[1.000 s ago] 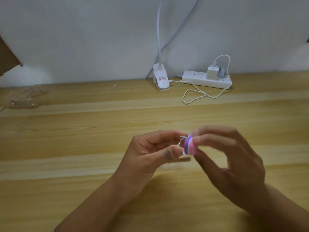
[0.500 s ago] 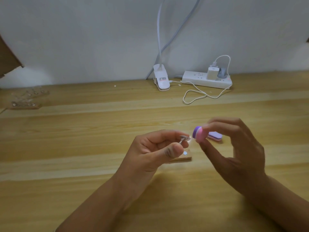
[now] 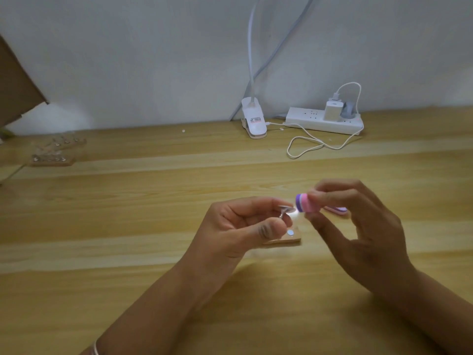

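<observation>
Hands work just above a small wooden block (image 3: 286,238) on a table (image 3: 128,201). Left hand (image 3: 238,226), over the block, pinches a metal pin (image 3: 284,211) between thumb and forefinger. Right hand (image 3: 363,226), up-right of the block, pinches a pink-purple buffer (image 3: 303,203), now brought back beside the pin's top after pulling away.

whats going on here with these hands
A person is working over a wooden table. The left hand pinches a small silvery metal piece on a thin stem, and the right hand pinches a small pink and purple layered block, its purple end right beside that piece; whether they touch is unclear. Below them a small light wooden block with a round silver disc lies on the table, and a second pink and purple piece lies behind the right hand.
</observation>
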Available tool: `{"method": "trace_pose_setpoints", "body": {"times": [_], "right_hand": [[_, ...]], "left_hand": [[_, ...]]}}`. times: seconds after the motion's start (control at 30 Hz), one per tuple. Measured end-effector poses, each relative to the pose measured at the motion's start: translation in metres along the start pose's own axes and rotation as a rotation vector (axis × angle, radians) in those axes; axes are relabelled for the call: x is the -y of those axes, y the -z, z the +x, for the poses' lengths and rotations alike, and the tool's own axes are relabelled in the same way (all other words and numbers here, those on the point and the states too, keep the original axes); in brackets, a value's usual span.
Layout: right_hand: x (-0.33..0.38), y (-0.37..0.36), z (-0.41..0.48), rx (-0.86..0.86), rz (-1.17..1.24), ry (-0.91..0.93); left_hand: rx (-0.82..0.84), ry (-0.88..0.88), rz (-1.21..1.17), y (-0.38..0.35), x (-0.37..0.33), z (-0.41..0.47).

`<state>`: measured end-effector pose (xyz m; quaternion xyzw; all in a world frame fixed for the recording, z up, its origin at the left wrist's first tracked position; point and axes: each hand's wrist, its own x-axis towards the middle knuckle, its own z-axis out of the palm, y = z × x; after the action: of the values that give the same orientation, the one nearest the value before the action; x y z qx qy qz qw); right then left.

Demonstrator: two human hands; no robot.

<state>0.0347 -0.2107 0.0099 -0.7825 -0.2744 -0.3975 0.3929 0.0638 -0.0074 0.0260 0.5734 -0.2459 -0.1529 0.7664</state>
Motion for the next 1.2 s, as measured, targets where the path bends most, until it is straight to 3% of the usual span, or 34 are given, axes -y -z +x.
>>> {"method": "trace_pose_setpoints", "body": {"times": [0.1,0.27,0.37,0.5,0.63,0.8,0.9,0.97,1.07,1.2], "right_hand": [[0.003,0.001,0.002,-0.031,-0.01,0.023],[-0.004,0.001,-0.002,0.137,-0.127,0.126],[-0.005,0.003,0.002,0.082,-0.116,0.078],[0.001,-0.004,-0.002,0.158,-0.123,0.17],[-0.011,0.004,0.002,0.096,-0.171,0.075],[-0.003,-0.004,-0.003,0.146,-0.124,0.179],[-0.011,0.004,0.001,0.108,-0.169,0.084],[-0.006,0.003,0.002,0.03,-0.118,0.04],[0.007,-0.005,0.0,-0.008,-0.041,0.103],[0.003,-0.001,0.003,-0.052,-0.117,0.076]], "left_hand": [[-0.057,-0.09,0.229,-0.001,0.0,0.001],[-0.143,-0.231,0.597,-0.004,0.002,-0.002],[-0.221,-0.215,0.592,-0.005,0.003,-0.003],[-0.195,-0.276,0.635,-0.008,0.003,-0.004],[-0.255,-0.211,0.591,-0.002,0.004,-0.004],[-0.182,-0.294,0.684,-0.006,0.002,-0.003],[-0.208,-0.243,0.586,-0.003,0.003,-0.003],[-0.197,-0.169,0.397,-0.002,0.003,-0.002],[-0.049,-0.044,0.024,-0.005,0.004,-0.001],[-0.02,0.021,-0.125,-0.006,0.006,-0.001]]}}
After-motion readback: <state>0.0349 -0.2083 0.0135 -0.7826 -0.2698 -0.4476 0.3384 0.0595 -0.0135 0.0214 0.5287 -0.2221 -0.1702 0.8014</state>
